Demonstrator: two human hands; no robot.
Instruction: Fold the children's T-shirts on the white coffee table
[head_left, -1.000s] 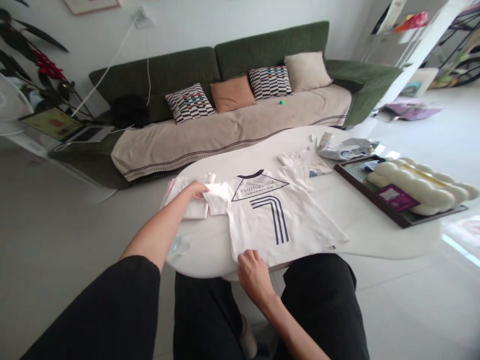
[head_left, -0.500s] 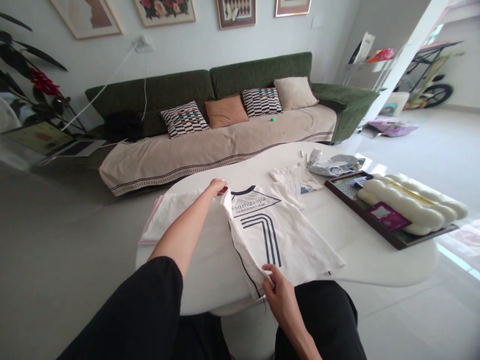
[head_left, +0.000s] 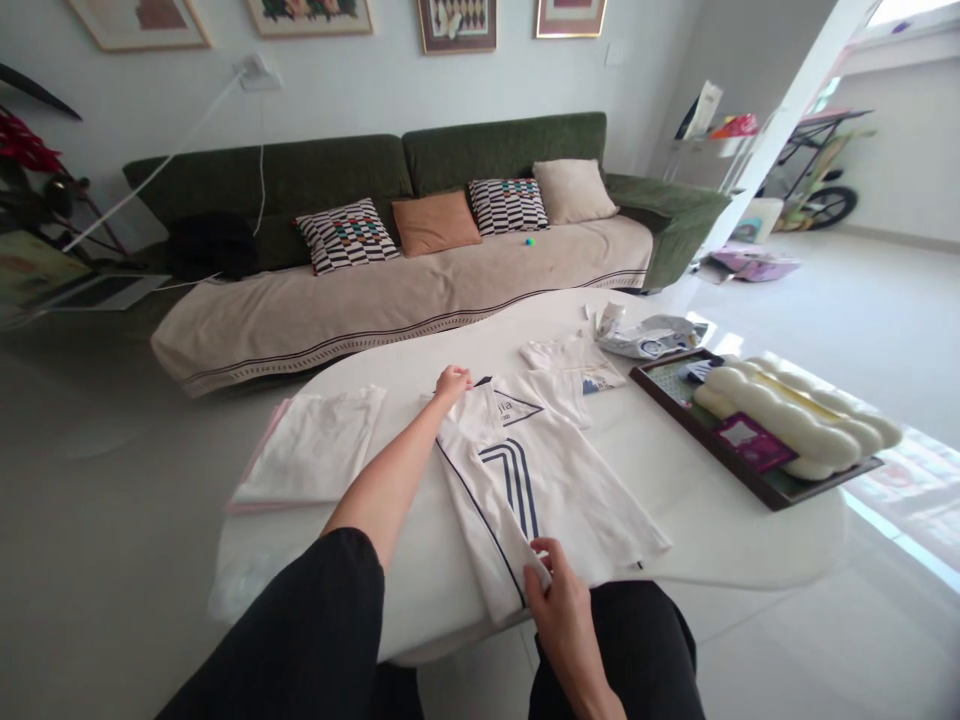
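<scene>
A white jersey [head_left: 592, 490] with dark blue stripes and lettering lies on the white table [head_left: 712, 530], its left side folded over part of the print. My left hand [head_left: 453, 383] is closed on the cloth near the collar, at the far end of the jersey. At the near end, my right hand [head_left: 559, 600] pinches the bottom edge of the folded layer between thumb and fingers. A stack of folded white and pink clothes [head_left: 311, 445] lies left of my left arm. Another folded white garment [head_left: 570, 360] lies beyond the jersey's right sleeve.
A dark tray [head_left: 705, 430] on the table's right holds a cream puffy object [head_left: 802, 410] and a purple card [head_left: 754, 440]. Behind it lie a crumpled plastic package [head_left: 656, 335] and a small white bottle [head_left: 611, 318]. A green sofa [head_left: 315, 180] with cushions stands beyond the table.
My left hand has carried the jersey's left edge rightward over the print, covering much of the lettering. My right hand keeps its pinch at the hem. The camera view has turned slightly.
</scene>
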